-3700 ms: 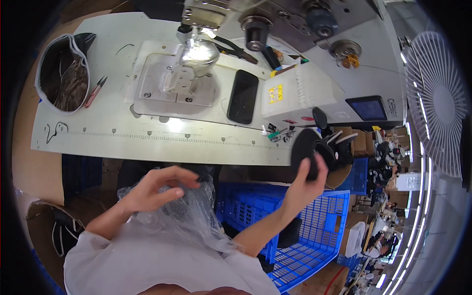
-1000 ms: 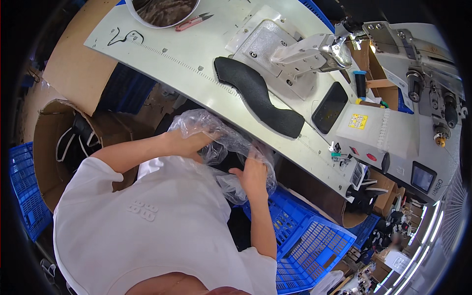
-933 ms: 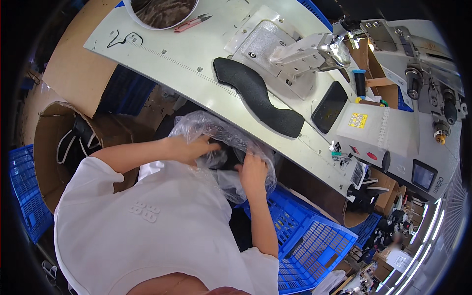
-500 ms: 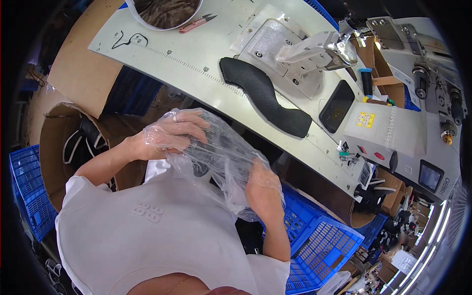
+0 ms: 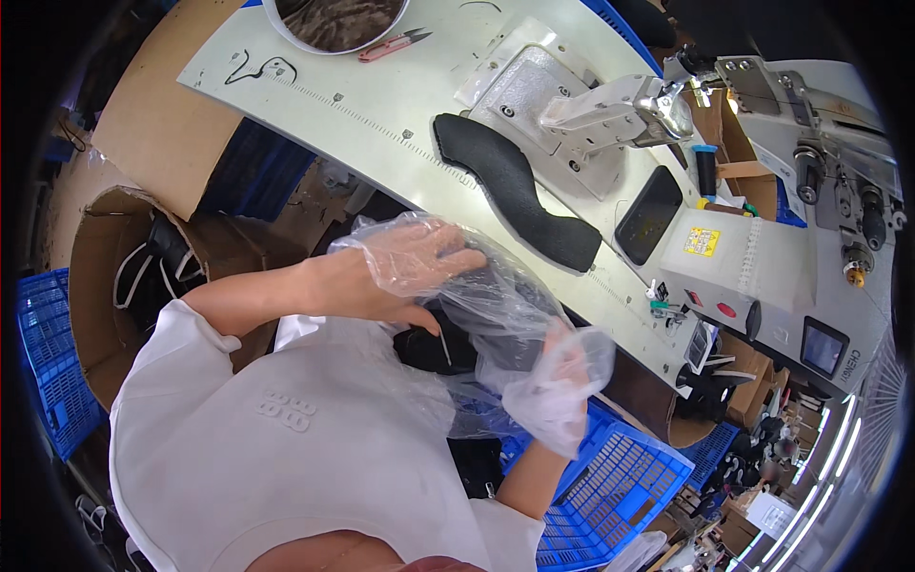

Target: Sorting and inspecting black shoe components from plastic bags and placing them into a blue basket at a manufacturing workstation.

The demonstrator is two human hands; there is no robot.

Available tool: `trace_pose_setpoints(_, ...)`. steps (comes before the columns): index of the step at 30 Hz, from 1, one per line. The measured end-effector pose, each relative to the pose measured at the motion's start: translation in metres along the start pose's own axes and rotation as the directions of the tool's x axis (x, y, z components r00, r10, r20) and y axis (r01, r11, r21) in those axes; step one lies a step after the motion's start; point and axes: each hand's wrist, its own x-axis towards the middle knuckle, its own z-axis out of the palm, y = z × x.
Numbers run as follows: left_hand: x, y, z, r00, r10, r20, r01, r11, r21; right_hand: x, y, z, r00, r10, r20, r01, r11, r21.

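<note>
Note left hand (image 5: 405, 267) half-spread under clear plastic film (image 5: 500, 319), apparently gripping nothing; cannot tell grip of right hand (image 5: 562, 367). Ease film apart gently.

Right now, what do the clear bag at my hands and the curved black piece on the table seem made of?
Clear bag: thin, glossy plastic film, judging by its see-through wrinkles. Curved black piece: matte, perhaps foam or fabric; its dull surface leaves that open.
</note>
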Motion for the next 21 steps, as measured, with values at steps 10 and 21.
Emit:
trace_pose_setpoints(10, 0.025, 0.014, 0.031, 0.996, -0.023, -0.087, -0.004, 0.954, -0.301, 0.021, 0.047, 0.010, 0.958, 0.283, 0.042, -0.180, 0.483, 0.857)
trace_pose_setpoints(21, -0.006, -0.001, 0.119, 0.915, -0.354, -0.194, -0.011, 0.459, -0.888, 0.007, -0.042, 0.022, 0.973, -0.209, 0.101, -0.014, 0.379, 0.925)
